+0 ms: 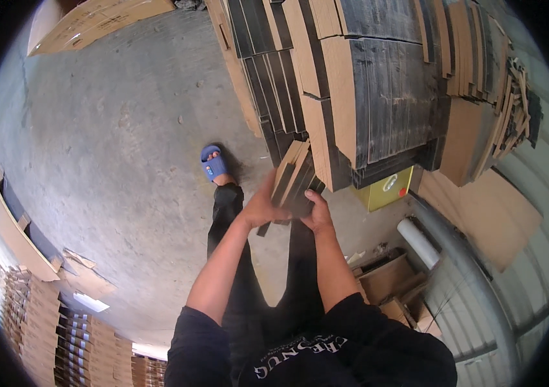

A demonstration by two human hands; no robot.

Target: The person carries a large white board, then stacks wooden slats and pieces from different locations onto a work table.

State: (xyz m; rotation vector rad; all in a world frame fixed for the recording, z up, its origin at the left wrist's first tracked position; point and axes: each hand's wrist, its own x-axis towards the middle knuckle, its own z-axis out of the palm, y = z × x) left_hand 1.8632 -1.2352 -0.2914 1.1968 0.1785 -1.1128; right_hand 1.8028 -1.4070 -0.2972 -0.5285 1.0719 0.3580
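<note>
Between my two hands is a small bundle of foam strips, black on one face with tan, cardboard-like edges. My left hand wraps the bundle's left side. My right hand grips it from the right, thumb on top. One dark strip end sticks out below my left hand. The bundle's far end meets the near corner of a tall stack of black and tan slabs; whether they touch I cannot tell.
A yellow-green box stands beside the stack. Beyond it are a white roll, a grey pipe and a brown sheet. An open cardboard box sits at lower right. Stacked cardboard fills the lower left; a carton lies far left.
</note>
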